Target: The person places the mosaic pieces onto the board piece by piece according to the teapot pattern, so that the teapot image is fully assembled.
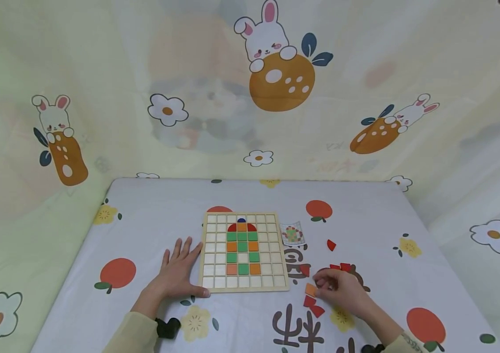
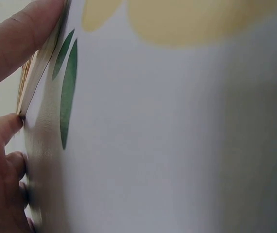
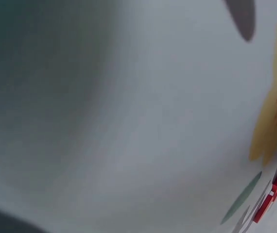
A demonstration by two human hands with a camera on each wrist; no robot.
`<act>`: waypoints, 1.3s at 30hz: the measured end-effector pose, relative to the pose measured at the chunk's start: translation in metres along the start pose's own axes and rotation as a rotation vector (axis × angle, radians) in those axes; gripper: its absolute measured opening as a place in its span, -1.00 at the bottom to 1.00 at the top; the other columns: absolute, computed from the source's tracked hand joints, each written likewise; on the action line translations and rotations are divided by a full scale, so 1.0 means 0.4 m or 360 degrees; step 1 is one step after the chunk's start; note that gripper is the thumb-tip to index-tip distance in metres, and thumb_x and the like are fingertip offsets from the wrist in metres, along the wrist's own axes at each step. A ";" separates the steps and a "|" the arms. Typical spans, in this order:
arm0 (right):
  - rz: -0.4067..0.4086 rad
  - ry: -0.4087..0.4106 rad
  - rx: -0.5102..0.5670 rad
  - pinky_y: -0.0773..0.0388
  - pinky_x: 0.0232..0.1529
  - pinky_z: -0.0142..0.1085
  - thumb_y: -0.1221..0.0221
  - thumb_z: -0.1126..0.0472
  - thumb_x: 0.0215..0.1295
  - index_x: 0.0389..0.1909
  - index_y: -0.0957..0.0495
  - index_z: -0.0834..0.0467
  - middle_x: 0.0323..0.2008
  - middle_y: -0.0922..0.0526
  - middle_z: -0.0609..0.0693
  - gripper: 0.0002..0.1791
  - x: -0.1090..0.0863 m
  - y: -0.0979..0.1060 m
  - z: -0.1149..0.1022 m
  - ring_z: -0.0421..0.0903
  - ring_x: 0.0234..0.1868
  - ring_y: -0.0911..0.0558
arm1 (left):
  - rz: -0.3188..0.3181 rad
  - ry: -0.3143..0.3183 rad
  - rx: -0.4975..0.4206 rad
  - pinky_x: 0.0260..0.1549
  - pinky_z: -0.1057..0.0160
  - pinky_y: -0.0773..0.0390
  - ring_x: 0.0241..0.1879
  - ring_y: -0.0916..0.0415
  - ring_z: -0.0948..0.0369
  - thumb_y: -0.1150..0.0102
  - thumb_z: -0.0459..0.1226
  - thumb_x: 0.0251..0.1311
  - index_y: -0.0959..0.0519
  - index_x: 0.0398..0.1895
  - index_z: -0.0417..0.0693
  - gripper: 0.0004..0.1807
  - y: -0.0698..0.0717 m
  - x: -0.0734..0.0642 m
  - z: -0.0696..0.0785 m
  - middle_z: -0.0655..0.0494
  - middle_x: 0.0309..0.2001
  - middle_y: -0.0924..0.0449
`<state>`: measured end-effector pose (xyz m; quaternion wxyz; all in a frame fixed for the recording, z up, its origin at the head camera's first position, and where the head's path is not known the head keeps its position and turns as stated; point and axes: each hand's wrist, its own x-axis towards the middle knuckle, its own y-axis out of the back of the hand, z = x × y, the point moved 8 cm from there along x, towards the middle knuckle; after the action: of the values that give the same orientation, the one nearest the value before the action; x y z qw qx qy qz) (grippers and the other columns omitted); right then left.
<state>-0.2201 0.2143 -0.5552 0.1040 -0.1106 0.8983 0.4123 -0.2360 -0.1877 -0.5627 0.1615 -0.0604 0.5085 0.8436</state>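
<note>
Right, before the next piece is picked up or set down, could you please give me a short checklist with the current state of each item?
1. Board steadied: ok; the left hand rests against the left side of the wooden board.
2. Pattern card in the open: ok; the pattern card lies uncovered beside the board's right edge.
3. Loose pieces near the right hand: ok; an orange square and red pieces lie by it.
4. Loose pieces all together: not ok; one red piece lies apart.
5. Piece in the right hand: cannot tell; its curled fingers hide that.
</note>
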 end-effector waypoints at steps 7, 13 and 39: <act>-0.0014 0.0110 0.0002 -0.53 -0.33 -0.47 -0.50 0.29 0.09 -0.16 -0.71 0.11 -0.34 -0.65 -0.11 -0.72 -0.007 -0.004 -0.015 -0.20 -0.35 -0.51 | 0.0014 -0.0011 -0.0024 0.51 -0.44 0.33 0.65 0.39 -0.25 -0.59 0.24 -0.33 -0.09 0.64 0.01 0.40 0.003 -0.002 0.004 -0.19 0.67 0.17; 0.0016 0.0128 -0.0043 -0.53 -0.36 -0.47 -0.46 0.32 0.13 -0.19 -0.72 0.10 -0.38 -0.65 -0.13 -0.77 -0.006 -0.001 -0.024 -0.24 -0.38 -0.52 | 0.0019 -0.0008 -0.0002 0.51 -0.43 0.33 0.65 0.41 -0.24 -0.58 0.26 -0.33 -0.09 0.64 0.04 0.40 0.002 0.001 0.003 -0.17 0.67 0.18; 0.0039 0.0020 -0.0134 -0.46 -0.42 -0.46 -0.52 0.25 0.08 -0.22 -0.74 0.08 -0.38 -0.58 -0.11 -0.76 0.001 0.002 -0.018 -0.17 -0.37 -0.46 | 0.0020 0.0005 -0.0001 0.51 -0.43 0.32 0.65 0.41 -0.22 -0.59 0.26 -0.35 -0.09 0.64 0.05 0.41 0.000 -0.001 0.000 -0.17 0.67 0.17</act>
<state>-0.2215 0.2093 -0.5502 0.0886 -0.1064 0.8821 0.4502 -0.2358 -0.1879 -0.5625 0.1555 -0.0587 0.5089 0.8446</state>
